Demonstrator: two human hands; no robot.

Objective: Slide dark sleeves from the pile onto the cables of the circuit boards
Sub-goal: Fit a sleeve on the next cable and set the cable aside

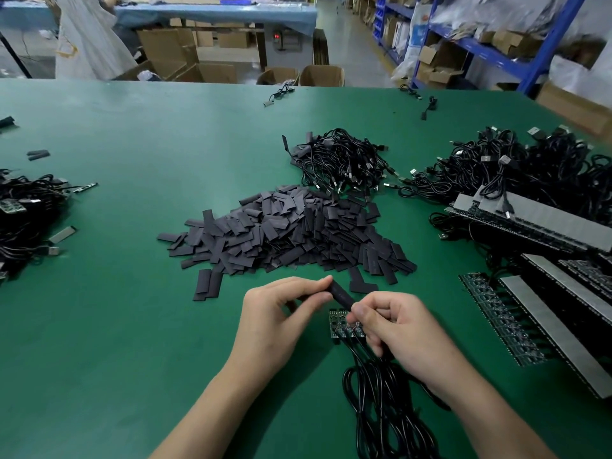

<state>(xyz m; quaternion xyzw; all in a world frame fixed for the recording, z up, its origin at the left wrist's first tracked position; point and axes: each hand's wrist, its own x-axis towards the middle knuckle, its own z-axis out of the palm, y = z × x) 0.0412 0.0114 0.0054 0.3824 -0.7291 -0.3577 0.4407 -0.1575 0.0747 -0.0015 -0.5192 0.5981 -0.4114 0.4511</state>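
Observation:
A big pile of flat dark sleeves (291,233) lies in the middle of the green table (132,326). Just in front of it, my left hand (278,323) pinches the upper end of one dark sleeve (341,294) between thumb and fingers. My right hand (400,332) pinches the sleeve's lower end, right above a small strip of circuit boards (341,324) lying on the table. Black cables (381,402) run from those boards toward me, partly under my right hand.
Rows of circuit boards with grey strips (536,313) lie at the right, with heaps of black USB cables (530,167) behind. A smaller cable heap (341,160) sits beyond the sleeves. More cables and boards (26,213) are at the left edge. A person in white stands at the far left.

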